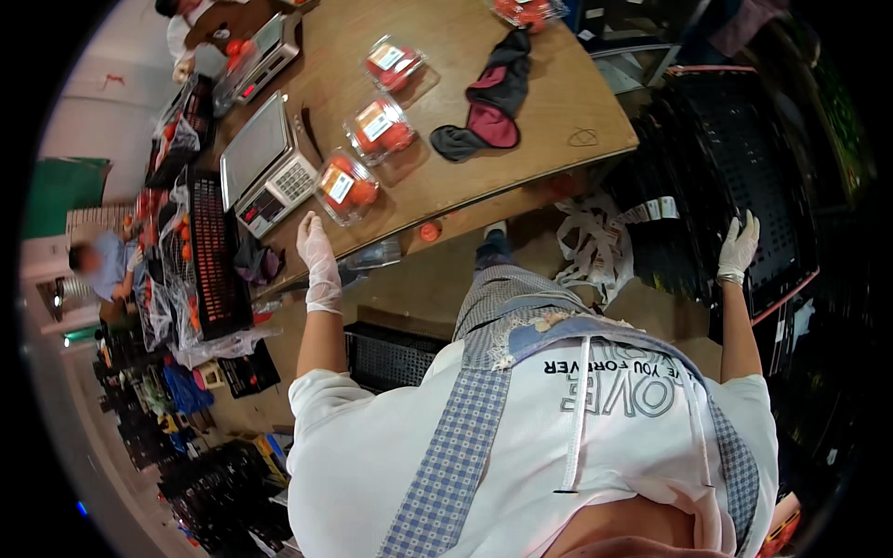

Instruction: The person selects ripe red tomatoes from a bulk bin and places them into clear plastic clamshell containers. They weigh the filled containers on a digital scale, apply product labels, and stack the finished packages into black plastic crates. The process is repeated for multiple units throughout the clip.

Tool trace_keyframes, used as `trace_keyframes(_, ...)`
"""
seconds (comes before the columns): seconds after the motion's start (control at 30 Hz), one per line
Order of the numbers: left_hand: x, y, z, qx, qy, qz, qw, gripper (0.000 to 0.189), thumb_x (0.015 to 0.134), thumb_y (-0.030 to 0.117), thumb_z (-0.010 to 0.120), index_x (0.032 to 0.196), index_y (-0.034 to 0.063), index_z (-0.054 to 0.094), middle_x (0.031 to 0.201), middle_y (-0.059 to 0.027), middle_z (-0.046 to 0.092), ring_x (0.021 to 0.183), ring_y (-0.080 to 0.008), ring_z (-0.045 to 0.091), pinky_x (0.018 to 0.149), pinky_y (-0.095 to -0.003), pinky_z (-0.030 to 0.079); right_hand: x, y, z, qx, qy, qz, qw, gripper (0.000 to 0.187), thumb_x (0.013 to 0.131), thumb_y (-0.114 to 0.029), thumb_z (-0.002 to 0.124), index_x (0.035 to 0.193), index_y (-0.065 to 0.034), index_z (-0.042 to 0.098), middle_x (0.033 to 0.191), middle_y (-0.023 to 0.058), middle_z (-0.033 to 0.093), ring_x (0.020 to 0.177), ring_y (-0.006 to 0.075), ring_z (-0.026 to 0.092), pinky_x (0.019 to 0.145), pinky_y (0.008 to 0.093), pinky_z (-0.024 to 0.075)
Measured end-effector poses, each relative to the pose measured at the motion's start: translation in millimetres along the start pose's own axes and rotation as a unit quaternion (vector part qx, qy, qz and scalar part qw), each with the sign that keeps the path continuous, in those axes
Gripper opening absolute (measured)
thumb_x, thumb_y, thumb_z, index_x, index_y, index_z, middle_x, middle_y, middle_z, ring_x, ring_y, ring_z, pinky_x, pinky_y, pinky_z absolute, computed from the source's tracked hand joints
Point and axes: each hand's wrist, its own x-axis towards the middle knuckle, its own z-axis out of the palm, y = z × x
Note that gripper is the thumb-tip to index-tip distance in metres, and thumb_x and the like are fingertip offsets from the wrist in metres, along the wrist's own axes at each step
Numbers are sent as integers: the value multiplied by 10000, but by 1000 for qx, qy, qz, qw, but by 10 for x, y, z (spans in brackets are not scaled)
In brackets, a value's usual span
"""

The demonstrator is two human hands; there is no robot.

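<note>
My left hand [315, 245], in a thin white glove, is at the table's near edge, beside a clear plastic box of tomatoes [347, 187] and a digital scale [268, 164]. Nothing shows in its fingers. Two more labelled tomato boxes [379, 128] [394, 63] stand in a row farther back. A black and dark pink cloth [494, 104] lies on the wooden table [558, 91]. My right hand [738, 250], gloved too, is at the near side of a black plastic crate [750, 174] on a stack; whether its fingers grip the rim is unclear.
Black crates with tomatoes and plastic film [220, 258] stand at the left. A person [108, 261] is beyond them, another at a second scale [268, 56]. White plastic bags [593, 244] hang under the table's right end. A black crate [391, 356] sits low before me.
</note>
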Motion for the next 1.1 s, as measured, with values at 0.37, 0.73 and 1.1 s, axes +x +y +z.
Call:
trace_keyframes(0.37,879,-810,214,-73,-137,-352,923,481,866,528,532,1064,91,572,879,9,618,605,-78,528,470,-231,391,-356,-4319,808,466,-392,-2,793,227,895,-173,543,1048,-26,624,969,105,640,914,197,594,845,317,449)
trace_keyframes(0.73,1347,-1013,266,-274,-67,-383,880,377,947,353,467,1112,20,535,1045,-91,610,915,-206,595,812,-328,492,-1425,-6534,1123,434,-586,-124,673,598,778,-391,671,1274,-115,486,1357,156,396,1278,312,338,1051,392,271)
trace_keyframes(1.1,1274,75,1147,-739,-406,-314,437,361,850,358,556,1078,110,427,867,-10,397,833,-161,411,776,-311,382,-593,-6931,446,603,-471,-241,597,967,645,-264,819,1383,12,258,1463,200,174,1344,309,213,1090,420,161)
